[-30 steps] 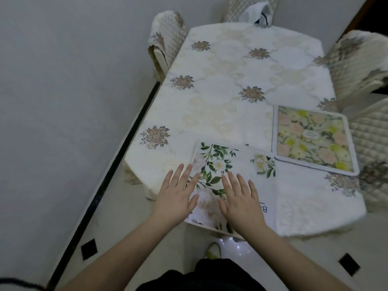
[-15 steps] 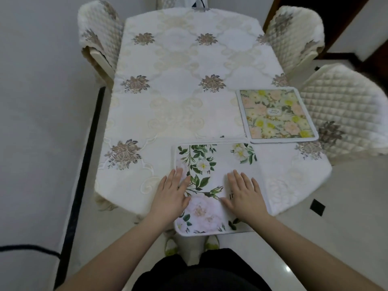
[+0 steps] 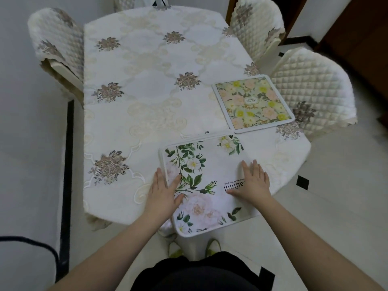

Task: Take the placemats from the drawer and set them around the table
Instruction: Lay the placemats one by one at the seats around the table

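Two bare forearms reach forward from the bottom of the view, above dark clothing and a pair of yellow-green slippers (image 3: 212, 246) on the pale floor. The left hand (image 3: 161, 193) lies flat with straight fingers on the left edge of the white placemat (image 3: 207, 181), partly on the mat and partly on the cloth beside it. The right hand (image 3: 253, 181) lies flat as well, fingers straight and together, pressing the mat's right part next to a line of printed lettering. Neither hand grips anything. This white placemat, printed with green leaves and pale roses, sits at the near end of the tabletop (image 3: 147, 97), and its near edge hangs out past the table's edge toward the person. Just beyond its far right corner, near the right edge of the tabletop, lies the yellow floral placemat (image 3: 253, 103), flat and slightly turned, its near corner almost meeting the white one. The tabletop is covered with a cream embroidered cloth bearing brownish flower motifs. A quilted chair (image 3: 312, 91) stands just beside the yellow mat on the right, another quilted chair (image 3: 256, 24) farther along that side, and a third (image 3: 56, 45) at the far left. A dark cable (image 3: 31, 243) lies on the floor at lower left.
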`<state>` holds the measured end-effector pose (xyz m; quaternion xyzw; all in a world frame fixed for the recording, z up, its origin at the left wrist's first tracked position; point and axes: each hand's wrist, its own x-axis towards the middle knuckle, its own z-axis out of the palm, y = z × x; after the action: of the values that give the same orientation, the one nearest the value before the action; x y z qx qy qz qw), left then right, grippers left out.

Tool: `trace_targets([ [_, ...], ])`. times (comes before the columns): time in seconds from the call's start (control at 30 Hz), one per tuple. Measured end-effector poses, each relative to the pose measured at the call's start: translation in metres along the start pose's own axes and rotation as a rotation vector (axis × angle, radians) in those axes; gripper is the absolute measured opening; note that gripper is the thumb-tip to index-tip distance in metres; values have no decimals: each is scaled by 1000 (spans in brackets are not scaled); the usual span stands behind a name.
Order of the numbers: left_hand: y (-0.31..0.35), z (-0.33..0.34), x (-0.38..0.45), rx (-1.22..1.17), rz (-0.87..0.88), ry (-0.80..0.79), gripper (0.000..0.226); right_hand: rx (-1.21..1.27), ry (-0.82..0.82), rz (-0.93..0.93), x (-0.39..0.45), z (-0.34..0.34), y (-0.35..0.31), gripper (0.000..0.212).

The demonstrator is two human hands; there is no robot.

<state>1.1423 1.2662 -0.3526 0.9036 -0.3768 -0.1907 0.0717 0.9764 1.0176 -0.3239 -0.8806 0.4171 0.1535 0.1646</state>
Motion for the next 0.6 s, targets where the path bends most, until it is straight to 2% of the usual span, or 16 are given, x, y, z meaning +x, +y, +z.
trace_targets([
  [0.07,6,2,-4,-52,-24,-10,65,27,-2,26,1,-2,8,120],
  [0.37,38,0,-12,-208,-160,76,62,128,3,-74,1,-4,26,101],
  [0.47,42,-4,-14,-262,-181,118,64,267,53,-104,6,-9,36,83],
  [0.6,47,-9,-18,-408,-107,139,66,610,72,-104,0,-22,42,69],
])
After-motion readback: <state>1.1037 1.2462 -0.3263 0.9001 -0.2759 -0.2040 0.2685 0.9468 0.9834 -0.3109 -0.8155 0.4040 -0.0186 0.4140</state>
